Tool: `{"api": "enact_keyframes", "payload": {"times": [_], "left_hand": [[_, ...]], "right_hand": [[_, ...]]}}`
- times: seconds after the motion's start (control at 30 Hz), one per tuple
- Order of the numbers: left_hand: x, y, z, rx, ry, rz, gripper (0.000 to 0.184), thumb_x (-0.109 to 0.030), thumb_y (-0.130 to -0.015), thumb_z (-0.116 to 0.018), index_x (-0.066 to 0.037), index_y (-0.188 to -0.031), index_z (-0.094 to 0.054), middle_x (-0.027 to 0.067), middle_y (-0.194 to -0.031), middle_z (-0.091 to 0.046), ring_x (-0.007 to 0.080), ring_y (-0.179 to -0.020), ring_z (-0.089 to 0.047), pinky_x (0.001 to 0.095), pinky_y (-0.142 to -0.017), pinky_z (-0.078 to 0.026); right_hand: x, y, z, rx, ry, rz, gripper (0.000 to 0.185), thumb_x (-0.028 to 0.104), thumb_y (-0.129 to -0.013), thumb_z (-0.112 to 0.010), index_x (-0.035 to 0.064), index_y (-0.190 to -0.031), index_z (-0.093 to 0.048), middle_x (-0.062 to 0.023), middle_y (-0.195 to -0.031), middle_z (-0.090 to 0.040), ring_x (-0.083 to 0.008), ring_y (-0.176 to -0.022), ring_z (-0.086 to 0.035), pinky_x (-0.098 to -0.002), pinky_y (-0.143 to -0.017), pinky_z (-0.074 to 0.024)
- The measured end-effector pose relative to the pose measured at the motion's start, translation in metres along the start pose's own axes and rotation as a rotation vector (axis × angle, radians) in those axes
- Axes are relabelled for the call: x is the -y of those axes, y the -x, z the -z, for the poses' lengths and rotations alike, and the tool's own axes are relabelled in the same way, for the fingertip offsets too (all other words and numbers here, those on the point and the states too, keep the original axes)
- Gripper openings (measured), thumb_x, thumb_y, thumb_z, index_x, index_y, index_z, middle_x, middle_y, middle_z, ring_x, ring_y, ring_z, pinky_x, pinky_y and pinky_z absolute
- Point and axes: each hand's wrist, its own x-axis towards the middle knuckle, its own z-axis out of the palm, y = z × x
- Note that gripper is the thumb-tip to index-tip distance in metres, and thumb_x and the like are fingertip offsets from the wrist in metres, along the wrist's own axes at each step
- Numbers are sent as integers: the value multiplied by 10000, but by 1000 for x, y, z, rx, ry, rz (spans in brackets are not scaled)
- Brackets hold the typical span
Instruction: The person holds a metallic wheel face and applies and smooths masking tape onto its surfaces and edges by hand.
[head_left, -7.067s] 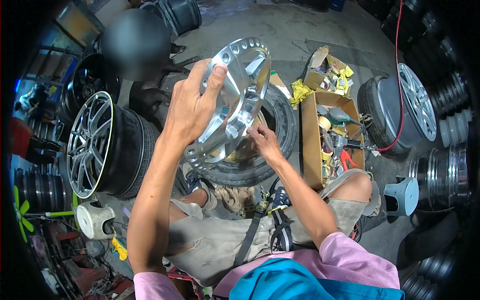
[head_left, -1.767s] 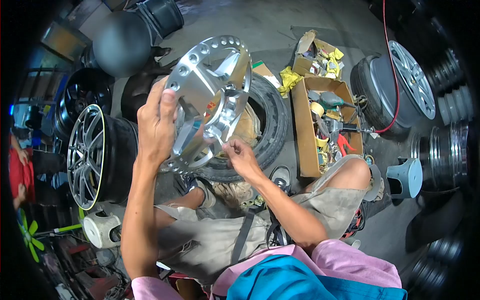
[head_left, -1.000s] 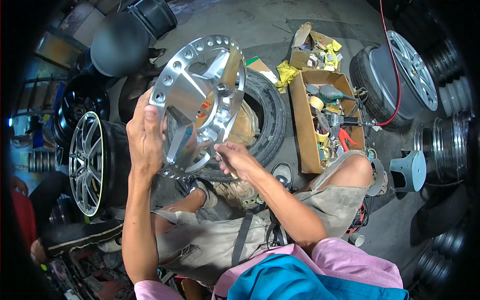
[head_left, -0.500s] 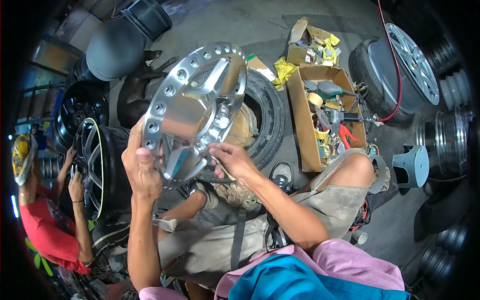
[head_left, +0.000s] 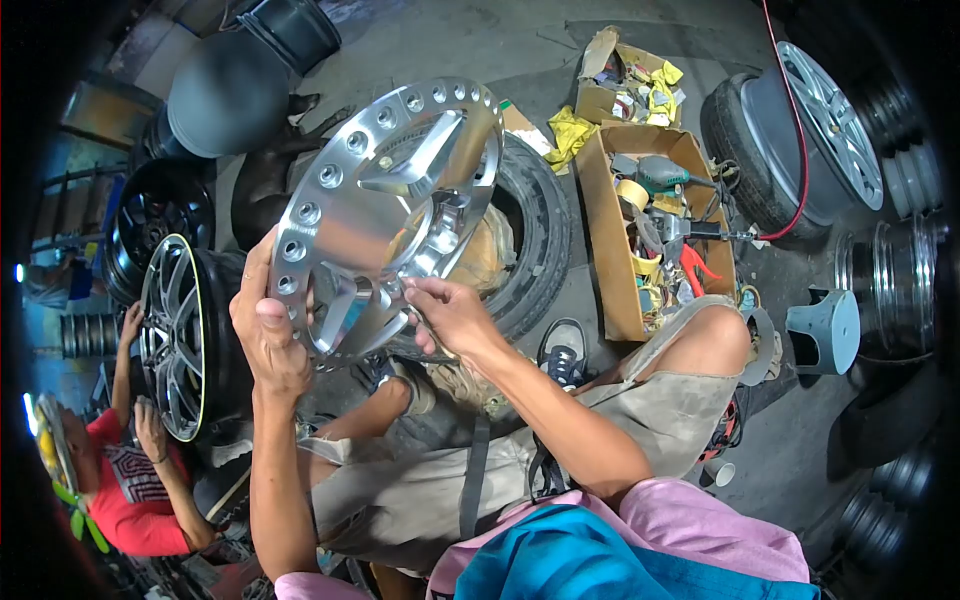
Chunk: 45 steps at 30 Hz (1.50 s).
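A shiny silver alloy wheel face (head_left: 440, 230) with bolt holes around its rim is held up tilted in front of me. My left hand (head_left: 272, 325) is closed around its lower left edge, thumb on the near side. At the lower spokes near the hub, my right hand (head_left: 450, 315) is pinched, its fingertips against the metal. A thin tan piece shows at those fingers; its kind is unclear. Behind the wheel face, a tire (head_left: 548, 235) lies on the floor with a tan bundle (head_left: 490, 255) in its opening.
A cardboard box (head_left: 603, 250) of tools, including a green power tool (head_left: 660, 178), stands to the right. Beyond are a smaller box (head_left: 597, 100), a wheel with tire (head_left: 760, 150) and a blue-grey stool (head_left: 825, 330). At left, a person in red (head_left: 150, 500) sits by a dark wheel (head_left: 175, 335).
The wheel face has shifted slightly left and turned a little. My right hand has moved slightly up and left along it. The co-worker has leaned down and lowered one hand from the dark wheel.
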Motion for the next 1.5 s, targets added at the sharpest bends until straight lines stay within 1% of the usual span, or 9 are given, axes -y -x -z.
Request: {"api": "enact_keyframes", "payload": {"times": [0.6, 0.67, 0.8, 0.93, 0.97, 1.07, 1.17, 1.3, 1.5], "left_hand": [[-3, -11, -1, -31, -3, -24, 1139, -939, -962, -335, 46, -1464, -609, 19, -854, -633, 62, -674, -508, 224, -584, -383], [2, -12, 2, -20, 12, -73, 936, -773, -1075, -353, 54, -1399, -651, 61, -878, -686, 92, -698, -543, 260, -606, -403], [-2, -21, 1, -11, 40, -39, 855, -711, -1101, -391, 48, -1394, -654, 62, -874, -685, 93, -694, -539, 261, -606, -401], [-3, -33, -1, -4, 7, -25, 972, -844, -1032, -373, -11, -1449, -651, -24, -803, -597, 45, -640, -476, 226, -567, -362], [-3, -35, -1, 7, 18, -11, 944, -822, -1045, -375, -14, -1446, -654, -26, -801, -598, 44, -642, -476, 228, -567, -358], [-5, -40, -2, -18, 45, -29, 861, -755, -1079, -395, -17, -1425, -672, -27, -782, -596, 49, -650, -489, 236, -568, -358], [-2, -41, 2, 4, 83, -97, 515, -438, -1130, -571, 16, -1337, -702, 66, -886, -694, 95, -743, -561, 292, -681, -471], [3, -44, -2, -32, 60, -168, 514, -440, -1120, -587, 22, -1318, -700, 136, -908, -742, 176, -812, -681, 348, -773, -537], [1, -46, -3, -34, 61, -157, 548, -478, -1099, -612, 29, -1289, -700, 184, -876, -759, 224, -808, -737, 358, -766, -551]], "right_hand": [[-6, -2, -4, -10, -55, 47, 351, 219, -1118, -630, -16, -1375, -674, -36, -867, -641, -86, -575, -610, -236, -467, -492], [-4, 0, 1, 13, -27, 60, 380, 236, -1120, -643, 8, -1423, -660, -35, -877, -645, -76, -594, -604, -228, -478, -480], [-4, 10, 28, -107, 68, 146, 347, 235, -1107, -651, -2, -1358, -689, -57, -918, -677, -90, -558, -618, -242, -470, -507], [8, 4, 62, -323, 594, 525, 233, 210, -1074, -670, -6, -1154, -699, -128, -955, -723, -211, -618, -679, -376, -614, -558], [7, -6, 73, -422, 870, 841, 199, 188, -1048, -681, 13, -1141, -696, -156, -996, -711, -318, -795, -721, -442, -743, -555], [24, -12, 81, -434, 1032, 843, 181, 192, -1045, -683, 49, -1150, -715, -164, -1022, -677, -384, -924, -696, -469, -806, -543], [49, -13, 80, -336, 1130, 916, 101, 92, -996, -707, 47, -1085, -723, -137, -999, -614, -367, -891, -670, -476, -793, -539], [70, -28, 83, -297, 1454, 1214, 108, 38, -895, -727, 69, -997, -713, -99, -994, -600, -312, -941, -654, -458, -808, -523], [89, -36, 78, -201, 1773, 1208, 70, 90, -860, -723, 78, -901, -667, -88, -1036, -583, -292, -1022, -621, -451, -840, -496]]}}
